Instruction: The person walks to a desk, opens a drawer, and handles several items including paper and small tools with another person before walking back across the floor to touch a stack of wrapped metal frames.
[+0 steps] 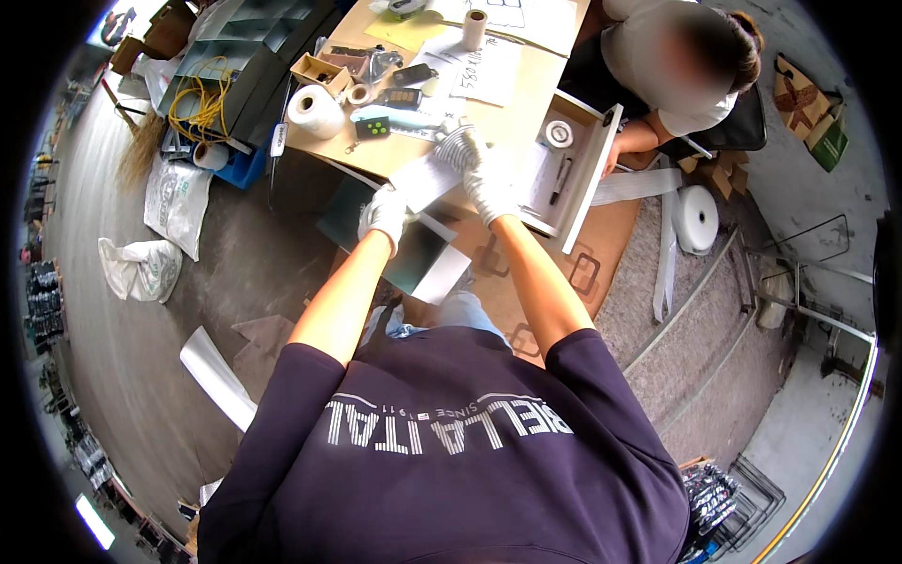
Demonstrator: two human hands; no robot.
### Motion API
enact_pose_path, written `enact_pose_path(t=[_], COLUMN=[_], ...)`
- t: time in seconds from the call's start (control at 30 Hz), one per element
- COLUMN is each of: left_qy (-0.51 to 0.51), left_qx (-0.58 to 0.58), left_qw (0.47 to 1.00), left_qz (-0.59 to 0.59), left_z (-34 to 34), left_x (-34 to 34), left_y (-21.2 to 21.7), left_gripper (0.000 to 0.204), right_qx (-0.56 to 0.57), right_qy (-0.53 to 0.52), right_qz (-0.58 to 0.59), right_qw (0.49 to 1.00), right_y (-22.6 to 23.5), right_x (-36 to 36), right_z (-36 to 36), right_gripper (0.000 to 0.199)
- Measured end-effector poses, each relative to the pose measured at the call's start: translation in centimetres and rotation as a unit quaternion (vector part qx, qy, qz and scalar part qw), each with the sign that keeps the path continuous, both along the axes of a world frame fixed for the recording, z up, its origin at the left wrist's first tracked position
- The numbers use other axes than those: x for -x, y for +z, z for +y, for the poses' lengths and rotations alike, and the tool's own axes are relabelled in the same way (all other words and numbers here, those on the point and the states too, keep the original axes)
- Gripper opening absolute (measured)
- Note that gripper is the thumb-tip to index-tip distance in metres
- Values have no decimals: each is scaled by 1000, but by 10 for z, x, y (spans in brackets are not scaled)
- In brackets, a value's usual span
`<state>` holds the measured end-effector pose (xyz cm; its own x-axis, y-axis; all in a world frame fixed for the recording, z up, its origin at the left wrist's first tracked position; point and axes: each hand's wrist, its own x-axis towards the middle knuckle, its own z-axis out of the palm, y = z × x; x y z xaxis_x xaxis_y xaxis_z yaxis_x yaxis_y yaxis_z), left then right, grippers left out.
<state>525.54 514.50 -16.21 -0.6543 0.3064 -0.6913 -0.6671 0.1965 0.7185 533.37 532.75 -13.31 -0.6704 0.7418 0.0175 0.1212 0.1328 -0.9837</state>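
White gloves on left hand (383,212) & right hand (489,183), one cuff grey-striped. Navy T-shirt (451,461) w/ white lettering at 6 o'clock. Tan desk (512,117) at 12. Yellow cable coil (202,99) at 10. White tape roll (697,218) at 3. Grey floor (132,329) at 9.

We see a workshop — cluttered worktable (507,117), white tape rolls (315,111), yellow cable coil (202,99), concrete floor (122,320), sacks (176,199) far left.
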Motion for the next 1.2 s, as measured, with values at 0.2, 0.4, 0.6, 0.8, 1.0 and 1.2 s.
enact_pose_path(t=[0.2,0.4,0.6,0.8,1.0,1.2], left_qy=[45,109,83,64,89,161], left_qx=[6,-7,41,21,-78,-12], left_qw=[998,994,995,996,986,987], left_qz=[-50,-21,-32,-52,-116,29], left_z=[0,-3,-10,0,2,-12], left_x=[-14,-15,-21,-29,-26,-13], left_y=[19,-13,-3,40,34,52], left_gripper=[20,27,35,27,19,21], right_qx=[-278,-200,-453,-481,7,-130], right_qy=[-43,24,41,123,115,62], right_qz=[-26,48,-116,-189,-32,38], right_qw=[959,978,883,847,993,989], right_y=[81,79,96,66,72,48], right_x=[-9,-12,-22,-23,-13,-26], right_z=[-13,-42,-51,-49,-47,-30], right_gripper=[39,52,51,46,29,26])
